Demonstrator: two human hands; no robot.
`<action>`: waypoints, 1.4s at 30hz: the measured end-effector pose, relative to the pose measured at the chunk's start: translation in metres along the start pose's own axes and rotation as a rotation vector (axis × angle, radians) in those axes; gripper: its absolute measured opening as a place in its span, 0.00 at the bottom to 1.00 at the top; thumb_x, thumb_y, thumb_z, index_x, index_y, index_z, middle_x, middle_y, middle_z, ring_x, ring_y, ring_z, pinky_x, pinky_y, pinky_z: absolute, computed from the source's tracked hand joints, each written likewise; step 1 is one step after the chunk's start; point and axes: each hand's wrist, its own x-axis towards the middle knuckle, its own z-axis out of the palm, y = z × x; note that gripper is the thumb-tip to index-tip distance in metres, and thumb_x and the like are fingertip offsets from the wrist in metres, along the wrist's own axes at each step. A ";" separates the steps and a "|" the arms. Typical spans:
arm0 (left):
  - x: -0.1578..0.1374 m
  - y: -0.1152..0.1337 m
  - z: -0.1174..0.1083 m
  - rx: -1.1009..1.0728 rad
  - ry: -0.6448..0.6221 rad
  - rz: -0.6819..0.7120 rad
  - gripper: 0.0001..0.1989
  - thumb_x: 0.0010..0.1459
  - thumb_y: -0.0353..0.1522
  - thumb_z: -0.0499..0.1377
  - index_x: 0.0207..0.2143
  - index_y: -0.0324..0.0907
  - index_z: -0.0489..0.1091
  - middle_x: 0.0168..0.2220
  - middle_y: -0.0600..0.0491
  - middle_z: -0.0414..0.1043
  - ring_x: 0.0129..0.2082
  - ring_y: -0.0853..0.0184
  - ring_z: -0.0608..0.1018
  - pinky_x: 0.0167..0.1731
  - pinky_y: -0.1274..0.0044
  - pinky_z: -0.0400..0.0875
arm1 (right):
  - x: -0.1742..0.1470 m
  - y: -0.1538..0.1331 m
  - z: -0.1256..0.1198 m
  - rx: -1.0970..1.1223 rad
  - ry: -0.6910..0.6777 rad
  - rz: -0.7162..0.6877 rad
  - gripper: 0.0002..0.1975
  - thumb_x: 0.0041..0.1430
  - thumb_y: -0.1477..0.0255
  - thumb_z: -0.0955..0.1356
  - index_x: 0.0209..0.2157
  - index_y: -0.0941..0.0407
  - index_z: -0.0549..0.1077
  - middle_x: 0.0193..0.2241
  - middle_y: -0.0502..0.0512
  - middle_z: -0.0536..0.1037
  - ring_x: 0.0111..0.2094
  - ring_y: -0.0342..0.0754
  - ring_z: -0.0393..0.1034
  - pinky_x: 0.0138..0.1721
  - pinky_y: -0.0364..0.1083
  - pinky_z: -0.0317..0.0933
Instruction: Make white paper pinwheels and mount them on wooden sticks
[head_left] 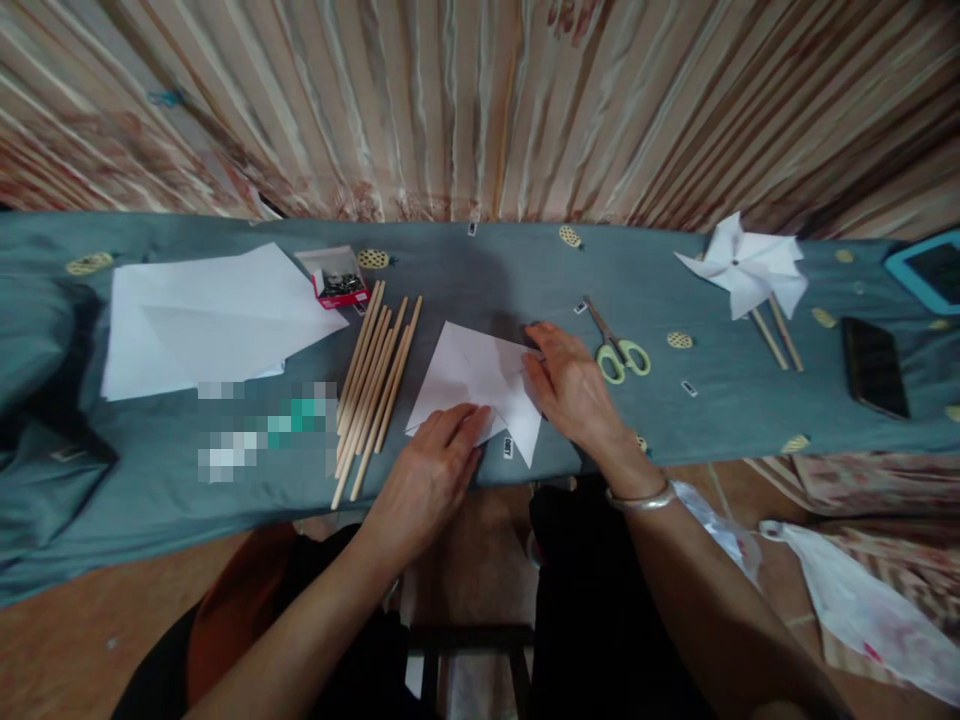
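Observation:
A white sheet of paper (465, 365) with cut, partly folded corners lies on the cloth in front of me, one pointed flap hanging toward the near edge. My left hand (435, 465) holds its near side, fingers bent and close together. At the right edge of the sheet, my right hand (571, 388) has its thumb and fingers around a corner; the fingertips are partly hidden. Just right of that hand lie green-handled scissors (619, 350), blades slightly apart. Several wooden sticks (375, 385) lie in a bundle left of the paper.
A stack of white paper (202, 320) lies at the left, beside an open red box (337, 285) of small dark pieces. Finished paper pinwheels (739, 262) on sticks, a phone (874, 365) and a blue-framed device (930, 270) are at the right. A patterned curtain (420, 110) hangs behind the table.

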 end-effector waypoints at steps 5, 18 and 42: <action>-0.002 -0.013 -0.013 0.013 0.009 -0.009 0.19 0.61 0.23 0.52 0.55 0.37 0.64 0.50 0.43 0.71 0.48 0.60 0.75 0.48 0.65 0.75 | -0.006 0.006 -0.014 0.198 -0.070 0.144 0.17 0.60 0.69 0.65 0.49 0.60 0.73 0.40 0.60 0.80 0.37 0.51 0.75 0.43 0.52 0.68; -0.008 -0.012 -0.018 0.096 -0.019 0.001 0.23 0.57 0.19 0.51 0.54 0.39 0.66 0.55 0.44 0.67 0.55 0.55 0.67 0.54 0.58 0.69 | -0.060 0.004 -0.034 0.715 -0.025 0.587 0.16 0.48 0.63 0.73 0.37 0.58 0.77 0.21 0.49 0.77 0.23 0.43 0.69 0.26 0.43 0.62; 0.010 0.016 0.005 0.061 -0.083 0.097 0.10 0.60 0.29 0.58 0.45 0.35 0.69 0.43 0.45 0.73 0.42 0.59 0.74 0.42 0.67 0.75 | -0.076 -0.003 -0.036 0.176 -0.157 -0.139 0.19 0.63 0.80 0.58 0.51 0.58 0.73 0.51 0.60 0.76 0.55 0.50 0.67 0.56 0.55 0.64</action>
